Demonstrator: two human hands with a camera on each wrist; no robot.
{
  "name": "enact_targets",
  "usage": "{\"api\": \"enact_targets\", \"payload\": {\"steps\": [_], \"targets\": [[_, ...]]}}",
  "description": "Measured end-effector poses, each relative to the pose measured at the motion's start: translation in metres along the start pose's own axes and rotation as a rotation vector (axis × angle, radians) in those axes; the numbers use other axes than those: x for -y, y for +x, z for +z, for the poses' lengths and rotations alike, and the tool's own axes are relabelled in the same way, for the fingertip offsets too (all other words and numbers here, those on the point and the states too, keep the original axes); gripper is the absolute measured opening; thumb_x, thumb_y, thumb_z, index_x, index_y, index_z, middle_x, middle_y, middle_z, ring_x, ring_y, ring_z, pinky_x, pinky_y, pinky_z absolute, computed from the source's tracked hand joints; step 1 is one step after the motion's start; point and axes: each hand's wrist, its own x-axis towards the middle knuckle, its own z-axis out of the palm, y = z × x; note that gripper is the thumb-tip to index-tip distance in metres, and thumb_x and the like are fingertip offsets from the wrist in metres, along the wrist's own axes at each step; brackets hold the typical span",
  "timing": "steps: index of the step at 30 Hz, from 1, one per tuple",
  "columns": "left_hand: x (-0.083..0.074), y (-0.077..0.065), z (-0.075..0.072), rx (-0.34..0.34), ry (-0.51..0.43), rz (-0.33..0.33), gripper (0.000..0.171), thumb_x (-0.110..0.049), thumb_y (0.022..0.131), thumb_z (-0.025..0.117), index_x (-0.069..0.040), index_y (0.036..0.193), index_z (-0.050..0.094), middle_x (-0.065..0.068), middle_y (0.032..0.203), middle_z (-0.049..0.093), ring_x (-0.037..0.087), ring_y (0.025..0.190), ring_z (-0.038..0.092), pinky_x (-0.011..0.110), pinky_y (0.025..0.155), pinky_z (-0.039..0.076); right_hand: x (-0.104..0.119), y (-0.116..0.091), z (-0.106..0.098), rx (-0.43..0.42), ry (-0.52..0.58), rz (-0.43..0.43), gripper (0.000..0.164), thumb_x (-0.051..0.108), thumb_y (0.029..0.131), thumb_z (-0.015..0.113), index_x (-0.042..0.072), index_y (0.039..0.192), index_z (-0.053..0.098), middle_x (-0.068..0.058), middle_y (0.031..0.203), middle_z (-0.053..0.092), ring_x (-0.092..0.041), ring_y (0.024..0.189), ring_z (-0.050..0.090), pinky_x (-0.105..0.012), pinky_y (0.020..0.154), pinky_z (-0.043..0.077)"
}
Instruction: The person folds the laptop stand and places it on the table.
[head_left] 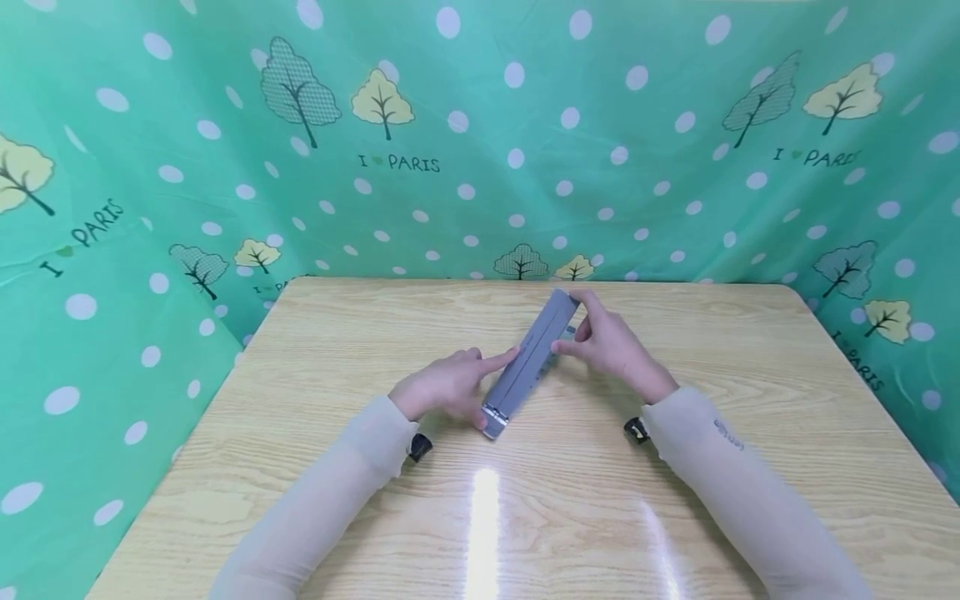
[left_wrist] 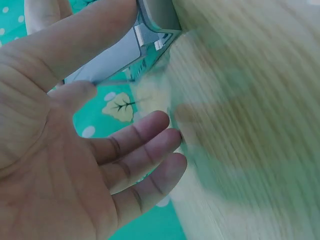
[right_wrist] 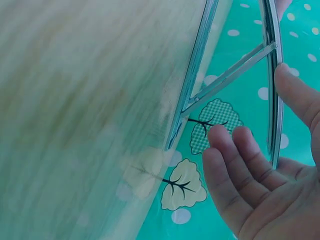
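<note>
A grey metal folding stand (head_left: 528,358), like a laptop stand, lies slantwise on the table between the hands. In the right wrist view it is partly unfolded, with a slanted strut (right_wrist: 230,80) joining the lower rail (right_wrist: 187,90) to a raised bar (right_wrist: 273,95). My left hand (head_left: 450,385) touches the hinge end with its thumb and the long side with a straight index finger; its other fingers (left_wrist: 150,175) stay off the stand. At the far end my right hand (head_left: 611,346) grips the raised bar between thumb and index finger.
The stand and both forearms are over a light wooden table (head_left: 337,333). A green dotted curtain (head_left: 480,200) with printed trees hangs along the back and both sides. Black wrist straps (head_left: 636,430) show below the sleeves.
</note>
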Motion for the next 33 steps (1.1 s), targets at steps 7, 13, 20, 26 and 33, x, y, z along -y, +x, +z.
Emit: {"api": "enact_targets", "payload": {"steps": [7,13,20,26,33], "targets": [[0.006,0.0,-0.003,0.015,-0.046,0.016,0.12,-0.025,0.063,0.089,-0.047,0.149,0.009,0.008,0.109,0.047,0.019,0.086,0.047,0.031,0.07,0.045,0.003,-0.005,0.003,-0.028,0.0,0.014,0.094,0.045,0.078,0.076,0.018,0.15,0.022,-0.006,0.082,0.06,-0.022,0.066,0.056,-0.034,0.056,0.05],[0.004,-0.005,-0.003,0.011,-0.095,0.026,0.12,-0.027,0.063,0.089,-0.042,0.152,0.009,0.011,0.115,0.048,0.019,0.084,0.049,0.03,0.07,0.047,-0.002,0.004,-0.006,-0.013,0.062,-0.057,0.089,0.039,0.077,0.079,0.022,0.149,0.028,-0.007,0.092,0.061,-0.022,0.078,0.058,-0.035,0.07,0.051],[-0.006,-0.017,0.008,-0.071,-0.014,0.02,0.12,-0.038,0.062,0.089,-0.031,0.154,0.013,0.004,0.108,0.047,0.017,0.08,0.05,0.028,0.065,0.046,-0.017,0.022,-0.015,0.091,0.117,-0.211,0.091,0.031,0.078,0.079,0.03,0.151,0.024,-0.01,0.106,0.059,-0.024,0.094,0.059,-0.038,0.084,0.052],[-0.01,-0.02,0.016,-0.103,0.01,-0.011,0.118,-0.037,0.062,0.089,-0.032,0.154,0.015,0.002,0.105,0.046,0.016,0.079,0.047,0.027,0.063,0.043,-0.024,0.024,-0.013,0.109,0.117,-0.217,0.089,0.034,0.08,0.077,0.026,0.151,0.026,-0.008,0.103,0.06,-0.021,0.092,0.06,-0.036,0.084,0.052],[-0.008,-0.018,0.015,-0.092,-0.016,-0.023,0.118,-0.035,0.061,0.089,-0.037,0.153,0.016,0.004,0.106,0.048,0.018,0.08,0.047,0.029,0.064,0.043,-0.023,0.02,-0.012,0.087,0.088,-0.185,0.085,0.035,0.082,0.075,0.02,0.15,0.028,-0.01,0.097,0.061,-0.022,0.089,0.059,-0.038,0.083,0.051]]}}
